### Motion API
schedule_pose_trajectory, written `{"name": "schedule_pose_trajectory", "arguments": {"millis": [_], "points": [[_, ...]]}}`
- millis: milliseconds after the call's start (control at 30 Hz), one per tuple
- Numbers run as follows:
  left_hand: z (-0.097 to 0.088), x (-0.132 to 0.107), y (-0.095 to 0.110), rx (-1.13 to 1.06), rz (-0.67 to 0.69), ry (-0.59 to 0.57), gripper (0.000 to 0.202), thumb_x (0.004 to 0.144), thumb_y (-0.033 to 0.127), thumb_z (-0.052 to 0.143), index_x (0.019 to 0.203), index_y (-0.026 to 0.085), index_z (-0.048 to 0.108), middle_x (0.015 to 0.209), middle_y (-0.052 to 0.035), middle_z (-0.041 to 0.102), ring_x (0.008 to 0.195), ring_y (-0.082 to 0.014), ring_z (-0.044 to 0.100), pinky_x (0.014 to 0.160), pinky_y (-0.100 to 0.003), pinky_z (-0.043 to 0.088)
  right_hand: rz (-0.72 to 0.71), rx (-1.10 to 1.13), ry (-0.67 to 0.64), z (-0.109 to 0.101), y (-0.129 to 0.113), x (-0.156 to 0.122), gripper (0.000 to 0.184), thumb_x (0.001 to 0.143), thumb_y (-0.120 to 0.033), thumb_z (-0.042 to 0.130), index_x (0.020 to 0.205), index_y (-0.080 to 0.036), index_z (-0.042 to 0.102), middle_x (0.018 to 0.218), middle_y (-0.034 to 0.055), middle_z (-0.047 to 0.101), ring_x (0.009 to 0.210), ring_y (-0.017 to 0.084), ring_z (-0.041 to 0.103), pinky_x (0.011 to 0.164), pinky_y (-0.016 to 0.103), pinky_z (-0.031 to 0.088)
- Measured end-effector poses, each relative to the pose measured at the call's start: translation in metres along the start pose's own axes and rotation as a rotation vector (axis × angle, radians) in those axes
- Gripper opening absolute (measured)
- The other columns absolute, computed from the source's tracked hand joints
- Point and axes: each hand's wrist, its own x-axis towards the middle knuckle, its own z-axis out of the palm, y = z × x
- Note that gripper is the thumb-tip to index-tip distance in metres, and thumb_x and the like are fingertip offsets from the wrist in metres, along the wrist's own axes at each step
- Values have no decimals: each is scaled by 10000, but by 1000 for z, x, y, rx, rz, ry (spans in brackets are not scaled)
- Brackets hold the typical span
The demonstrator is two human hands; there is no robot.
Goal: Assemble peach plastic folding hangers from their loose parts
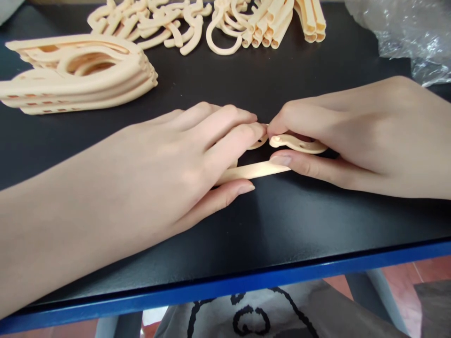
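A cream plastic clothes hanger frame lies at the middle of the black table, its straight bar [260,170] facing me. My left hand [169,155] is closed over the left part of the frame, thumb below the bar, and hides most of that side. On the right, my right hand [366,136] pinches the frame, its thumb tip on the bar and its index finger by a short curved arm [299,143] with a knobbed end. A small piece with a hole [259,142] shows between the two hands. How the parts join is hidden by my fingers.
Stacked cream hanger frames [88,84] lie at the left. Along the back are a pile of curved arms [155,21], several hooks [225,28] and bundled grooved bars [271,21]. Clear plastic wrap [412,37] sits at the back right. A blue edge [225,286] borders the table.
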Motion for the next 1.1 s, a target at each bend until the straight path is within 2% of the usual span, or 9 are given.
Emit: {"name": "schedule_pose_trajectory", "arguments": {"millis": [300,667,933,1100], "points": [[0,0,0,93,35,15,466,1013,339,244,1392,131,417,1401,-133,489,1161,-302,551,976,-452,460,3,6,-2,-1,-1,-2,278,1021,-408,308,895,-217,466,788,-13,541,559,123,410,488,307,237],[-2,1,2,42,7,2,463,1007,339,276,1394,140,434,1403,-124,503,1151,-303,556,967,-462,470,-8,22,-3,-1,0,2,233,1013,-374,342,878,-212,440,796,-11,538,565,115,415,506,287,255],[-3,-1,4,55,-9,-12,470,1009,316,285,1417,124,420,1403,-147,509,1196,-306,543,975,-464,480,-6,-9,16,1,0,-1,267,1011,-391,323,900,-212,488,798,-4,572,593,123,490,507,272,271],[-2,0,2,17,10,17,480,995,363,300,1400,159,458,1408,-126,517,1200,-307,554,980,-456,490,-7,-1,17,1,1,2,295,1007,-402,322,883,-212,510,793,11,595,622,141,532,505,278,288]]}}
